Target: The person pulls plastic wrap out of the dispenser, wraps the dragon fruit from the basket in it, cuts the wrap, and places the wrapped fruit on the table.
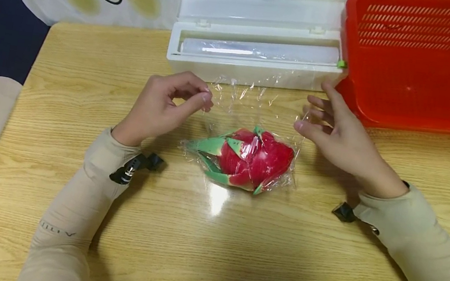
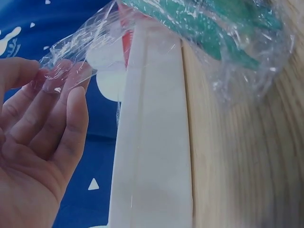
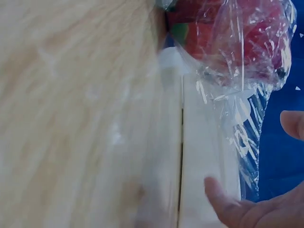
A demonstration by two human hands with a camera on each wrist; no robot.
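A red dragon fruit [image 1: 265, 160] with green scales lies on its side on the table, wrapped in clear cling film [image 1: 252, 99]. A loose flap of the film stretches from the fruit toward the white box. My left hand [image 1: 167, 103] pinches the flap's left corner between thumb and fingertips; the left wrist view shows the film [image 2: 83, 45] drawn over the fingers. To the right of the flap, my right hand [image 1: 342, 133] has its fingers spread, thumb and fingers apart beside the film's edge. In the right wrist view, the film [image 3: 244, 137] hangs down near that hand's fingertips.
A white cling film box [image 1: 252, 72] stands behind the fruit with its lid raised and a film roll [image 1: 259, 50] inside. A red perforated basket [image 1: 413, 90] is at the back right. The wooden table [image 1: 209, 249] extends in front.
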